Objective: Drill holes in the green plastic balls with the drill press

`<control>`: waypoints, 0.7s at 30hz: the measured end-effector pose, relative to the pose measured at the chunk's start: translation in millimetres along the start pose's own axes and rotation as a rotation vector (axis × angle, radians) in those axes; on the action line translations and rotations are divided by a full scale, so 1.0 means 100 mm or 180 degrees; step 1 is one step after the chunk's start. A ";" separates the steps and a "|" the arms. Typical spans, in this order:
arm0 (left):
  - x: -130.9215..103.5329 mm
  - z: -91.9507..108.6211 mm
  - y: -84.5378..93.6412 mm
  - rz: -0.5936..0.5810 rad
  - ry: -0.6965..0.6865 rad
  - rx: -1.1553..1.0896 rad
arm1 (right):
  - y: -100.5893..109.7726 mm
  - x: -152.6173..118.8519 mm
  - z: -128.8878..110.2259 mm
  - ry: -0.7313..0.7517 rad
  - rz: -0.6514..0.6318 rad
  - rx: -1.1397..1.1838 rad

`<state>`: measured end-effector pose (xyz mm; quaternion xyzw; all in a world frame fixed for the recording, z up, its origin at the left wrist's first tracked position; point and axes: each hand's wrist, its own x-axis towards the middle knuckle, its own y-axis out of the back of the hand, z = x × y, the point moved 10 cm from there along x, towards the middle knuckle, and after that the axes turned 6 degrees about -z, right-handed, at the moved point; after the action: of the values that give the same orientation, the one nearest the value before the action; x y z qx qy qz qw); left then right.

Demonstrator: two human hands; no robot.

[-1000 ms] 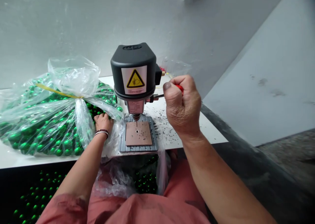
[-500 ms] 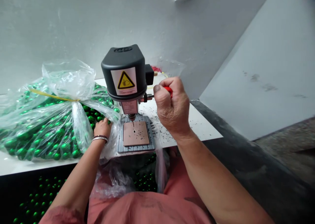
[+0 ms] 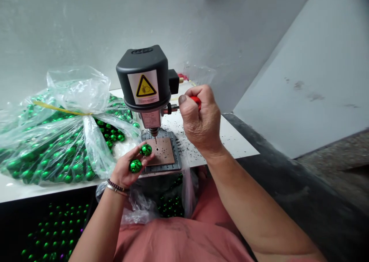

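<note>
My left hand (image 3: 127,169), palm up, holds two shiny green balls, one ball (image 3: 135,165) in the palm and the other ball (image 3: 145,150) at the fingers. It is just left of a square brown plate (image 3: 161,154) with a small hole in its middle. My right hand (image 3: 201,121) is closed round the red knob (image 3: 196,101) of the lever on a black drill press (image 3: 144,77). The drill bit (image 3: 156,140) points down above the plate and stands apart from it.
A clear plastic bag (image 3: 77,87) full of green balls lies left on the white table (image 3: 236,146), open at its near side. Dark shavings are strewn right of the press. Below the table edge are more green balls (image 3: 57,227) and loose plastic (image 3: 138,208).
My left hand has come out of the bag opening toward the plate, turned palm up, with two green balls in it. My right hand stays on the lever knob.
</note>
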<state>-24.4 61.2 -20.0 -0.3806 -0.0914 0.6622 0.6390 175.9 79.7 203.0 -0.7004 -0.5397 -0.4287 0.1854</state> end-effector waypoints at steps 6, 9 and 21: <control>0.02 -0.06 -0.02 0.0058 0.0079 -0.0574 | -0.01 -0.03 0.02 -0.0013 -0.0079 -0.0020; 0.00 -0.09 -0.09 0.0016 0.0139 -0.0707 | -0.01 -0.03 0.02 -0.0030 -0.0086 0.0026; -0.01 -0.07 -0.07 0.0100 0.0063 0.0169 | -0.01 -0.03 0.01 0.0064 -0.0074 0.0020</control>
<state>-15.0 59.4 -20.2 -0.3715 -0.0615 0.6705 0.6392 175.4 78.8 199.4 -0.6892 -0.5472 -0.4362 0.1880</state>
